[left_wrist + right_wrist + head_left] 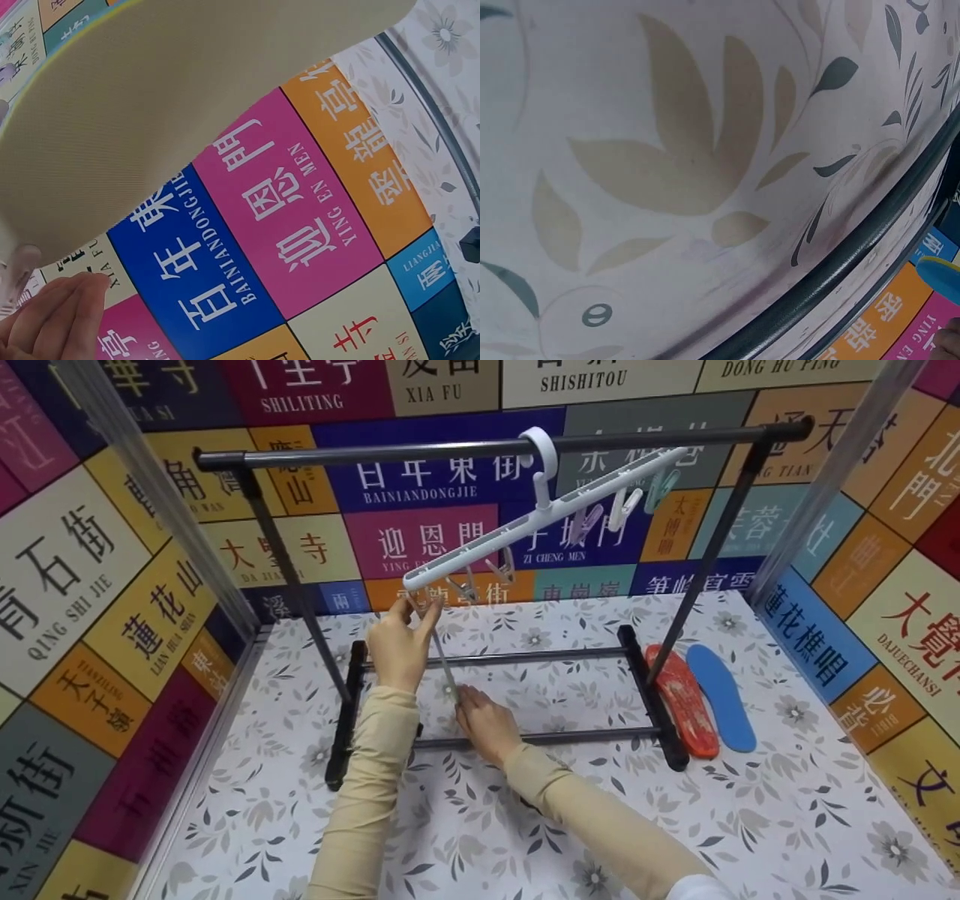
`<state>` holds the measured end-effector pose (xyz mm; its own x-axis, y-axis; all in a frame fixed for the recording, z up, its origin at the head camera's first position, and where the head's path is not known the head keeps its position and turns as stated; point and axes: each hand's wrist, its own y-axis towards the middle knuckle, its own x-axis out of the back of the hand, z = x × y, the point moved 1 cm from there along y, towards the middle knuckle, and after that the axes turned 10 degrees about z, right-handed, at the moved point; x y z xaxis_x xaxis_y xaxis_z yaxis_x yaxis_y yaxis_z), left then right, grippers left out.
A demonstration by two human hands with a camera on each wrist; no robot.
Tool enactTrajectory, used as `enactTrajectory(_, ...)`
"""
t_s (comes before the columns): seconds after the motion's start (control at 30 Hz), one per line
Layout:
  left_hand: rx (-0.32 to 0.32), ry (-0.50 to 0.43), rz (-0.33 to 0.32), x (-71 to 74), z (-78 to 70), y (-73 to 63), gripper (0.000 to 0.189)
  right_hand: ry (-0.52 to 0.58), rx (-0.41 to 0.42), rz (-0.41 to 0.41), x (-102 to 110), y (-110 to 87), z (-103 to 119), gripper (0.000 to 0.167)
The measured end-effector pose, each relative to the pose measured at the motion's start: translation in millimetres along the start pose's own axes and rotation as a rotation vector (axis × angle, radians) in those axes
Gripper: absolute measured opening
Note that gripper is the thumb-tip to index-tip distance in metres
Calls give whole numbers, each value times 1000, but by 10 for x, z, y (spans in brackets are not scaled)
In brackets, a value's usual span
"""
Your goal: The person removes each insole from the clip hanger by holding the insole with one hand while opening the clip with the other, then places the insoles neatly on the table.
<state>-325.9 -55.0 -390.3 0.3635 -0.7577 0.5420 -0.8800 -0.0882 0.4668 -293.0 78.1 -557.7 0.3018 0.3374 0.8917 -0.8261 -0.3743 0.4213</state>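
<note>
A white clip hanger (540,514) hangs tilted from the top bar of a black rack (480,448). Under its low left end, a thin beige insole (444,660) stands edge-on. My left hand (401,641) is raised and pinches the insole's top end beside the hanger's left clips (469,585). My right hand (484,724) grips its bottom end just above the table. In the left wrist view the beige insole (187,97) fills the top, with my fingers (52,315) at the lower left. The right hand itself is barely visible in the right wrist view.
A red insole (681,699) and a blue insole (721,697) lie side by side on the floral table (787,810), right of the rack's right foot (652,697). More clips (622,506) hang along the hanger's right half. The rack's lower bar (855,255) runs close to my right wrist.
</note>
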Motion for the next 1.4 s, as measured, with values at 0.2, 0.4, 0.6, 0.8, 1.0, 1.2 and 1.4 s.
enactTrajectory(0.2,-13,16,-36,7,-43,24,39,28,-9,4,2,-34,26,33)
enactTrajectory(0.4,-50,47,-35,-4,-45,27,36,42,26,-34,10,-93,16,33)
enactTrajectory(0.6,-79,25,-22,-2,-59,24,32,79,26,-89,45,-172,-26,33)
enactTrajectory(0.8,-72,35,-6,23,-73,32,34,157,6,-115,124,-264,-42,31)
enactTrajectory(1.0,-51,68,0,23,-87,48,36,168,-20,-156,202,-368,-121,29)
enactTrajectory(1.2,-50,75,-12,19,-81,48,37,131,-58,-135,262,-425,-226,29)
enactTrajectory(1.4,-61,34,-35,43,-44,52,36,116,-113,-84,285,-606,-373,28)
